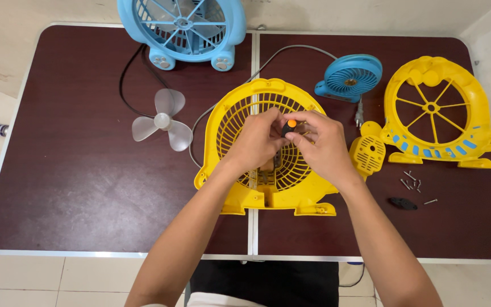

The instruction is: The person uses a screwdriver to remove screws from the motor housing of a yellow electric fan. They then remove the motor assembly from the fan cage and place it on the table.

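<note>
Hidden and cut off
Both hands [291,142] cover the yellow grille's [268,148] centre; the blue fan's [182,28] top is cropped; the screws [411,183] are too small to tell apart.

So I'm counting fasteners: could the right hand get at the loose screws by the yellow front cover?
Probably yes. The screws lie bare on the table just right of the right hand, nothing between, though its grip is busy on an orange-capped tool.

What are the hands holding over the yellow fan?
Both hands, left hand and right hand, pinch a small dark tool with an orange cap near its top, above the yellow fan grille.
</note>
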